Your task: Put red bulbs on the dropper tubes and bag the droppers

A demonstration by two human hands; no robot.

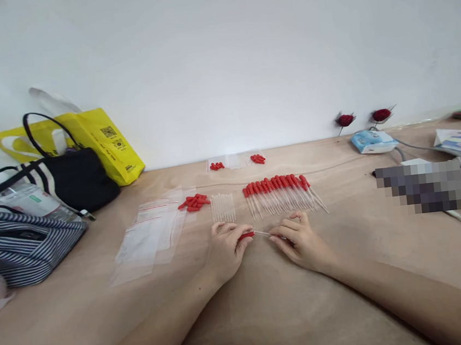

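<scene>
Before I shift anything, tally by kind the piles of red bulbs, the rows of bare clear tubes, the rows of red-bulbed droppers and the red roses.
Piles of red bulbs: 3
Row of bare clear tubes: 1
Row of red-bulbed droppers: 1
Red roses: 2
Total: 7

You hold one red-bulbed dropper point(247, 235). Before you lie at least a dozen more droppers point(274, 183), overlapping too much for an exact count, and about ten bare tubes point(223, 208). You have three piles of loose red bulbs point(194, 202), two by the table's point(246, 324) far edge. Towards its far right corner, count two roses point(381, 115) and one tissue pack point(373, 141); towards its left edge, one yellow shopping bag point(106, 144), one black handbag point(83, 180), one striped pouch point(37, 253).
</scene>
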